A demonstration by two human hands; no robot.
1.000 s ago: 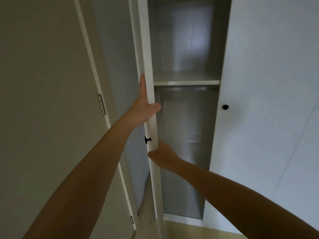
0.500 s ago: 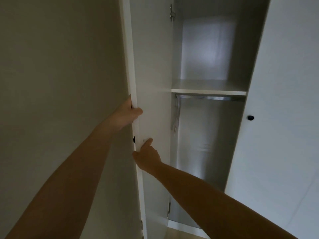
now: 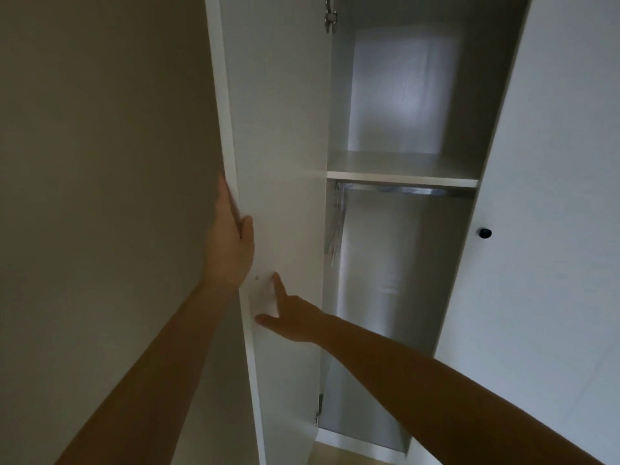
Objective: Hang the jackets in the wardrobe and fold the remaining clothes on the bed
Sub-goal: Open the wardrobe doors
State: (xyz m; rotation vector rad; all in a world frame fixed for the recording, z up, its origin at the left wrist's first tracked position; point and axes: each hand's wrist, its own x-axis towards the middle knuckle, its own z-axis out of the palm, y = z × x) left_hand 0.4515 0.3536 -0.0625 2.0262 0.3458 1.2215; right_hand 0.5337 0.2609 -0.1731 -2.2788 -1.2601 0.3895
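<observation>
Now your left hand point(image 3: 228, 250) has its grip closed round the outer edge of the open wardrobe door point(image 3: 281, 129), thumb on the inner face, while your right hand point(image 3: 292, 320) lies wide, fingers straight, on that face just below, and the wardrobe point(image 3: 402, 263) stands open ahead with shelf point(image 3: 402, 174) and rail point(image 3: 402, 190)

left hand point(image 3: 229, 245) partly behind wardrobe door point(image 3: 283, 129), hanging items point(image 3: 336, 229) blurred
</observation>
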